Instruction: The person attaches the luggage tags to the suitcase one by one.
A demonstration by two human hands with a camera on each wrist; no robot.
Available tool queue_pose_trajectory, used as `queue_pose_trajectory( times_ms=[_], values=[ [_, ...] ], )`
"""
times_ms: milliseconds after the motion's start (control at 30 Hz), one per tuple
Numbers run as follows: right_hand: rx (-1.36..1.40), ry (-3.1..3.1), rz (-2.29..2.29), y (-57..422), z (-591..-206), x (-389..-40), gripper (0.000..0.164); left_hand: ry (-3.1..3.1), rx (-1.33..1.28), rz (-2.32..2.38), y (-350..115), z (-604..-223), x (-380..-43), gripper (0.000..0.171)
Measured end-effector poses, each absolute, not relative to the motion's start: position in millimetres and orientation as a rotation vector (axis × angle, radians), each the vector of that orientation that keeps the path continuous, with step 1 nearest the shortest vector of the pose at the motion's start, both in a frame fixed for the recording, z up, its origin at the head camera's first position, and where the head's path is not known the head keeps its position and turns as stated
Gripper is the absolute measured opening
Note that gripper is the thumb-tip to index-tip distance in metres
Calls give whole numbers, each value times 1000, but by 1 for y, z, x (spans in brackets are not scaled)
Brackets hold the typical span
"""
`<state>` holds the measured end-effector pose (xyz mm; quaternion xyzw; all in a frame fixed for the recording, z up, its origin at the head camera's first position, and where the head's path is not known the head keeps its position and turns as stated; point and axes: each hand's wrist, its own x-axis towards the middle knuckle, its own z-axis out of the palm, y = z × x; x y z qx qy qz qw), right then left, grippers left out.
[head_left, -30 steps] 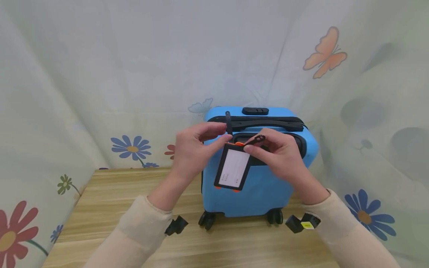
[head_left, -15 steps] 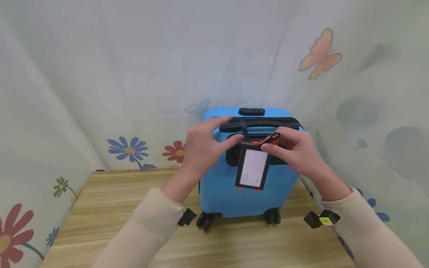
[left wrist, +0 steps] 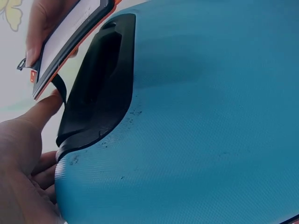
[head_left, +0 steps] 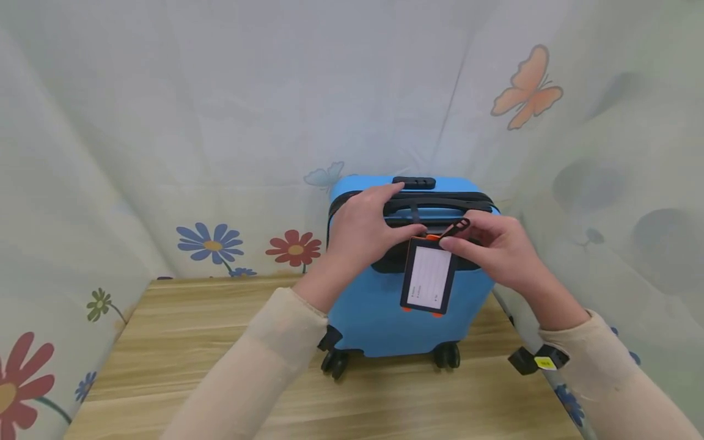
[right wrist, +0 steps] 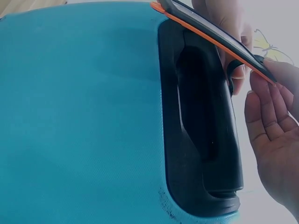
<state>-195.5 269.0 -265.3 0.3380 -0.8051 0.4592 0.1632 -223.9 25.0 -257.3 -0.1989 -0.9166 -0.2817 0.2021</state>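
A luggage tag (head_left: 430, 278) with a white card, black frame and orange edges hangs in front of a blue suitcase (head_left: 385, 318). My right hand (head_left: 500, 249) pinches its top corner by the buckle end (head_left: 458, 227). A black strap (left wrist: 60, 87) runs from the tag towards the suitcase's black carry handle (head_left: 451, 203). My left hand (head_left: 363, 226) is at the left of the handle, thumb stretched out to the strap by the tag. Its index finger reaches over the suitcase top, while the other fingers (left wrist: 46, 169) lie behind the suitcase edge. The strap's far end is hard to make out.
The suitcase stands upright on black wheels (head_left: 448, 354) on a wood-grain table (head_left: 209, 342). A black combination lock (head_left: 414, 183) sits on its top. A pale curtain (head_left: 247, 122) with flowers and butterflies hangs behind and at both sides.
Both hands have moved right with the luggage tag. The left fingers have spread from beside the upright strap and now reach over the handle's left end, with the strap lying across the handle.
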Motion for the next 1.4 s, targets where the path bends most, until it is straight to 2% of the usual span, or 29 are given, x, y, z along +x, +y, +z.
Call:
queue_pose_trajectory(
  times_ms=[667, 900, 1400],
  values=[
    [957, -2303, 1221, 279, -260, -183, 15, -2632, -525, -738, 34, -249, -228, 100],
    [962, -2308, 1295, 277, -257, -182, 12, -2677, -472, -777, 34, -246, -230, 104],
    [982, -2295, 1175, 274, -255, -190, 18, -2717, -482, -842, 28, -249, -241, 101]
  ],
)
